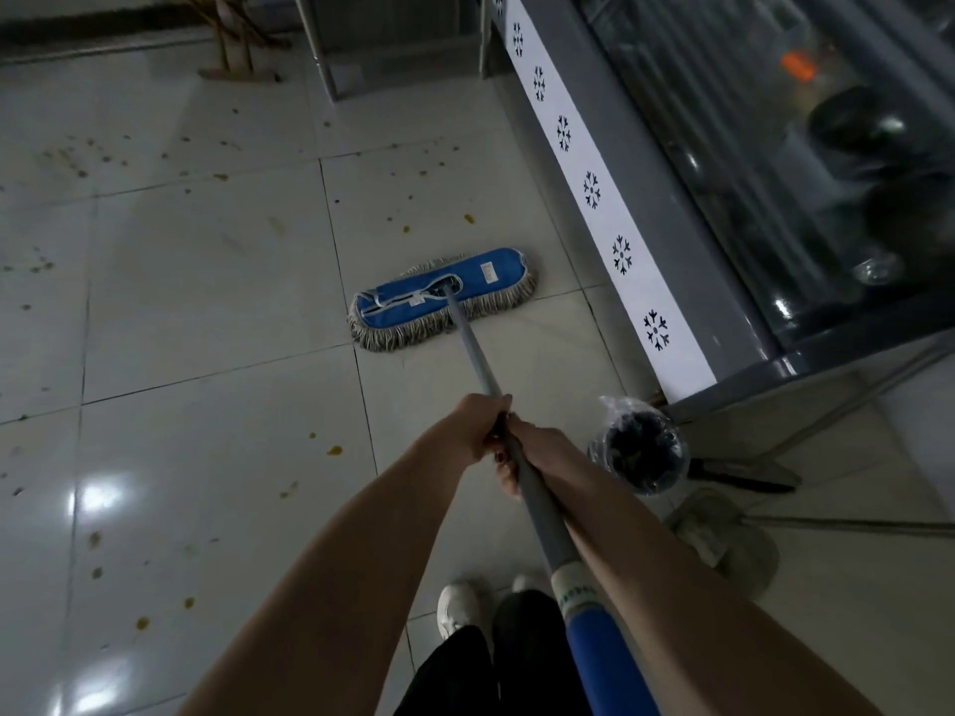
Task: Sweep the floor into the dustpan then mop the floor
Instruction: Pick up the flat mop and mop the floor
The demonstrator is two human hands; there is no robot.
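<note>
Where it fills the left and middle of the view, the glossy pale tiled floor (206, 312) carries scattered yellow-brown spots.

Grey chest freezer with glass lid and a white snowflake-printed strip (651, 198): along the right side, running from far to near.

Flat mop with blue cloth pad and grey fringe (480, 281): lying on the tiles at centre, near the freezer's base but apart from it. Its grey metal handle (473, 354) slants toward the person and ends in a blue grip (604, 658).

Pale, round-edged second mop pad (723, 540): on the floor at near right.

Black bin lined with a clear plastic bag (641, 452): just beside the freezer's near corner.

Left hand (478, 426): fingers wrapped round the handle, farther along it.

Right hand (537, 449): clasping the handle just behind the left, touching it.

White shoe (457, 607): at the near edge.
</note>
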